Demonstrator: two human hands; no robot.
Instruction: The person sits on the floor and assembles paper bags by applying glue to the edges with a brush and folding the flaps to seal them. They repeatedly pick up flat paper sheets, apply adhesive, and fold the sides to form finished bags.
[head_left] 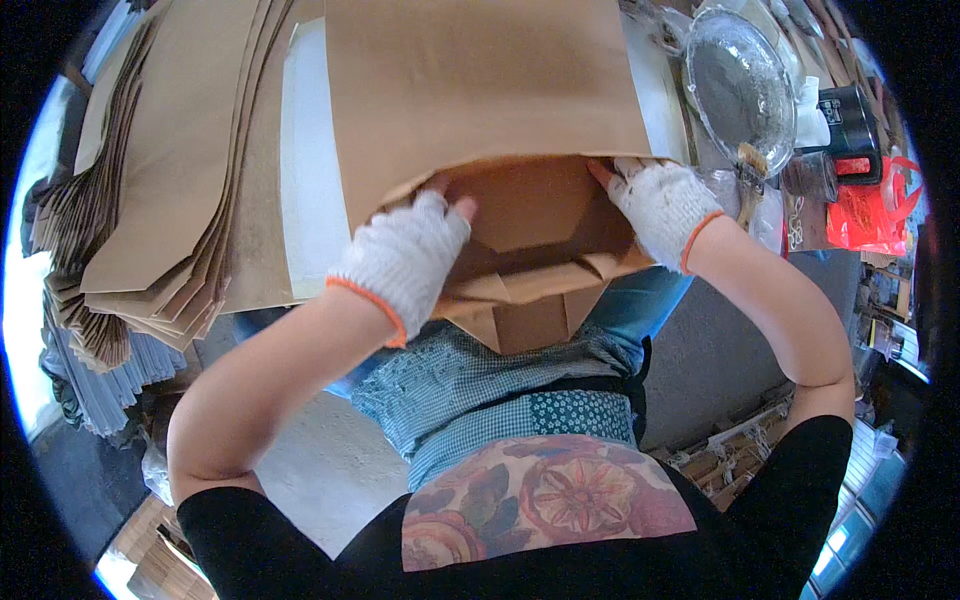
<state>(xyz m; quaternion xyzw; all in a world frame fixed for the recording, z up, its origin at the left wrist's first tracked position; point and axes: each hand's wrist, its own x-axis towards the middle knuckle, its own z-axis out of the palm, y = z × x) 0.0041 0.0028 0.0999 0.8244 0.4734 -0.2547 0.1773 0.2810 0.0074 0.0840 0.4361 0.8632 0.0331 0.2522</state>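
Note:
A large brown paper bag (485,85) lies flat on the table in front of me. Its near end gapes toward my body, with folded flaps along the lower edge. At the left corner of this opening, my left hand (412,248) grips the paper, thumb and fingertips at the rim. My right hand (655,205) holds the right corner, its fingertips partly inside and partly hidden by the paper. Both hands wear white knit gloves with orange cuffs and bare fingertips.
Stacked flat brown paper bags (175,190) fan out on the left. A plastic-lined basin (740,85) stands at the right with a brush (750,165) by it. Beyond are a black mug-like container (848,115) and a red plastic bag (868,215). White board (305,160) shows beneath the work.

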